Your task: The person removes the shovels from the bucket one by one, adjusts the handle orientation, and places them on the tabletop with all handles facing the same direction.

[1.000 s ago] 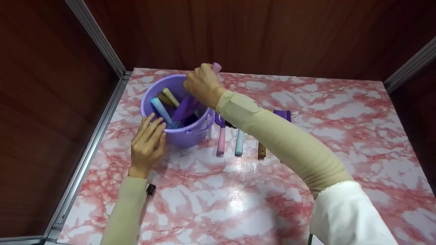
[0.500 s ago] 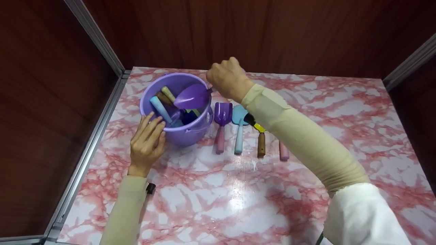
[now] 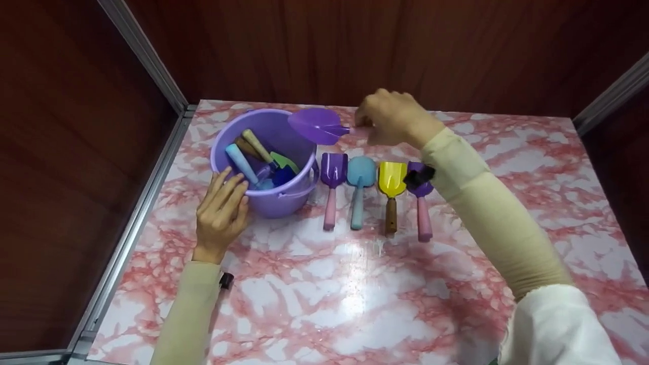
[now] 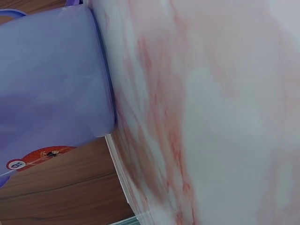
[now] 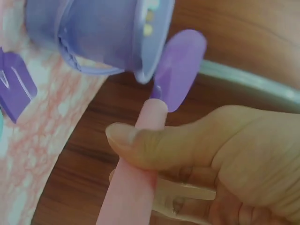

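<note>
Trowel, head view: I see the purple trowel (image 3: 317, 125) raised, its pink handle (image 3: 360, 132) in the grip of the right hand (image 3: 393, 119).
Bucket, head view: purple bucket (image 3: 276, 207) holds several tools; left hand (image 3: 219, 218) rests on it, fingers relaxed.
Bench row, head view: purple, light-blue (image 3: 361, 170), yellow and purple shovels lie side by side on the bench (image 3: 284, 294).
Bucket wall, left wrist view: red label (image 4: 42, 157) shows.
Handle, right wrist view: thumb and fingers wrap it; blade just beside the bucket rim.

The bucket (image 3: 274, 205) and trowel (image 3: 318, 125) look smooth plastic, the tabletop (image 3: 304, 294) glossy, the white sleeve (image 3: 555, 327) matt cloth.
</note>
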`<state>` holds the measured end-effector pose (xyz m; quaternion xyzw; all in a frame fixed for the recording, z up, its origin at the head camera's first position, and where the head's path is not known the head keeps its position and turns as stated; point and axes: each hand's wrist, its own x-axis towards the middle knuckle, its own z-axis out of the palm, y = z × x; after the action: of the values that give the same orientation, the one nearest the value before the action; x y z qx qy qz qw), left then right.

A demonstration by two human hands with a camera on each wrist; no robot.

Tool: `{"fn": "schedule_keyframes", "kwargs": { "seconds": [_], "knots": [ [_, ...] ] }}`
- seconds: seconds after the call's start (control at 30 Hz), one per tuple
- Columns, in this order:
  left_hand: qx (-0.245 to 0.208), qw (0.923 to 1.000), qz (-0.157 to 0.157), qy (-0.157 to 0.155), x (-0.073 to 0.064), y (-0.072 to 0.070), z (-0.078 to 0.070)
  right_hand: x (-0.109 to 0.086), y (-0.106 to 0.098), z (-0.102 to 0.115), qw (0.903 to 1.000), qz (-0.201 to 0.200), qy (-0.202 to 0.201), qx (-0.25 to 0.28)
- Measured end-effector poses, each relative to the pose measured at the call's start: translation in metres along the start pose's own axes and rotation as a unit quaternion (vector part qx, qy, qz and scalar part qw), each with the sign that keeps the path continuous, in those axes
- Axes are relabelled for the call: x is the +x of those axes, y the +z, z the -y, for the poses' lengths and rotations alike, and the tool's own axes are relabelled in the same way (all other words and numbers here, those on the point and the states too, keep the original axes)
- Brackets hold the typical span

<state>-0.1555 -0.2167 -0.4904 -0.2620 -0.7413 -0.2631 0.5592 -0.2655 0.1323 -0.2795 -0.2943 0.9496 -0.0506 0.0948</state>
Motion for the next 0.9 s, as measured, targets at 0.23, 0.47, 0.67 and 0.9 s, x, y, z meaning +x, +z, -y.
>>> {"fn": "schedule_keyframes", "kwargs": {
  "seconds": [0.23,0.47,0.67,0.9],
  "knots": [
    [-0.001,1.0000,-0.003,-0.004,0.001,-0.002,0.000,-0.027,0.012,-0.033,0.9963,-0.016,0.002,0.084],
    [0.001,0.9999,-0.011,-0.008,-0.002,-0.002,-0.002,-0.050,0.032,-0.049,0.9900,-0.057,-0.005,0.129],
    [0.000,0.9999,-0.011,-0.010,-0.001,-0.003,-0.003,-0.066,0.051,-0.062,0.9787,-0.098,-0.005,0.180],
    [-0.001,0.9997,-0.020,-0.012,-0.004,-0.004,-0.003,-0.080,0.074,-0.071,0.9594,-0.141,0.032,0.242]
  ]
}}
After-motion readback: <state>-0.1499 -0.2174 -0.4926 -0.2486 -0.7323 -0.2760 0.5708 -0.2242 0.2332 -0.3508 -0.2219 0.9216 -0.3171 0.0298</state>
